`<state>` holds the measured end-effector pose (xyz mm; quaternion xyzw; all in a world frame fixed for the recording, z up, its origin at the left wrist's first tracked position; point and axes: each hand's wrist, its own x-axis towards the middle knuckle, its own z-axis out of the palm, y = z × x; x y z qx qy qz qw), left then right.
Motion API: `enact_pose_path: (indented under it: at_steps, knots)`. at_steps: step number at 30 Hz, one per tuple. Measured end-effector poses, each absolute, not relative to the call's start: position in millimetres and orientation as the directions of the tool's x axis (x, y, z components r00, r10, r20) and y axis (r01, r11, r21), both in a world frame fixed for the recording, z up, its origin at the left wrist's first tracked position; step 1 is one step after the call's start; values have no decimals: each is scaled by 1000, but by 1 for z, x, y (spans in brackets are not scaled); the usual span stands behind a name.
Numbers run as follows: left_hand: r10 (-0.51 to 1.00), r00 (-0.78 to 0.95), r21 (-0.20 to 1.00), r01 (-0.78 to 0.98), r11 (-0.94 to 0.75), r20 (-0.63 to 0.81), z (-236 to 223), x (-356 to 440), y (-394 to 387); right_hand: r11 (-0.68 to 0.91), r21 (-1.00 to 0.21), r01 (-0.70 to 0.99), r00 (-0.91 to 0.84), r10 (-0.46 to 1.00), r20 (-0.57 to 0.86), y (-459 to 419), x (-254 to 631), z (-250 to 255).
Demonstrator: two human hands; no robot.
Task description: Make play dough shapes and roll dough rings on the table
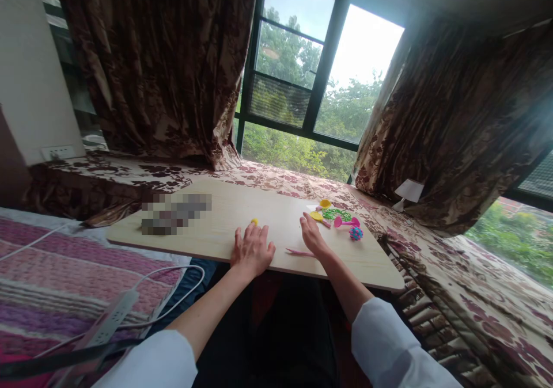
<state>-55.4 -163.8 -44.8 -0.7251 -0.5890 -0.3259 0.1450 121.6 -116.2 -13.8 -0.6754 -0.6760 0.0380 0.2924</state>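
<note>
Pale table [231, 204], left hand [252, 251] splayed beside yellow piece [254, 221], right hand [313, 236] unclasped, floral ledge [276, 175], curtains [159, 60], window [310, 111]

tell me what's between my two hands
In the head view, a slim pink item lies on the table between the left hand and right hand.

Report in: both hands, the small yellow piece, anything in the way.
Left hand palm down, small yellow piece at its fingertips, contact unclear. Right hand open, fingers extended near green tangle. Pink stick between hands, by right wrist.
</note>
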Motion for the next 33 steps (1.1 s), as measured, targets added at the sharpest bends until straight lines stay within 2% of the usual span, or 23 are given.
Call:
enact_pose_path:
  at_steps: [7, 12, 18, 24, 33]
  knots:
    - [764, 92, 175, 950, -260, 639, -44, -55, -165, 4, -444, 896, 235, 844, 483, -109, 137, -3]
    - [759, 93, 174, 949, -264, 644, -46, -54, -164, -12, -374, 927, 227, 813, 536, -115, 120, -19]
    - [764, 89, 171, 952, -254, 639, -48, -53, -162, 5, -233, 972, 118, 851, 511, -134, 117, -41]
    - [770, 93, 174, 951, -257, 631, -49, -52, -162, -40, -188, 981, 113, 912, 394, -138, 118, -46]
    - [778, 79, 185, 952, -245, 623, -49, -52, -159, 12, -161, 987, 56, 912, 407, -112, 113, -34]
